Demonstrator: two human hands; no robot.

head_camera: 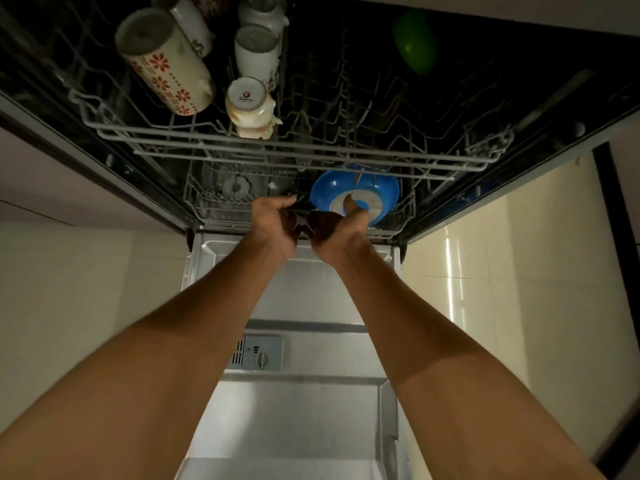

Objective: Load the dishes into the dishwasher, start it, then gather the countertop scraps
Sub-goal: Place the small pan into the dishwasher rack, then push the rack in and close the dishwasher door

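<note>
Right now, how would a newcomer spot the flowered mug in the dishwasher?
Start at the open dishwasher's upper rack, pulled out above the blue bowl. The flowered mug lies tilted at the rack's far left. It is the biggest mug there and the only one with red flowers; its neighbours are plain white.

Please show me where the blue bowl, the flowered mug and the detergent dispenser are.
blue bowl (325,188): head view, on its blue outer wall, left side.
flowered mug (166,69): head view, on its patterned side.
detergent dispenser (261,353): head view, on its grey cover.
</note>
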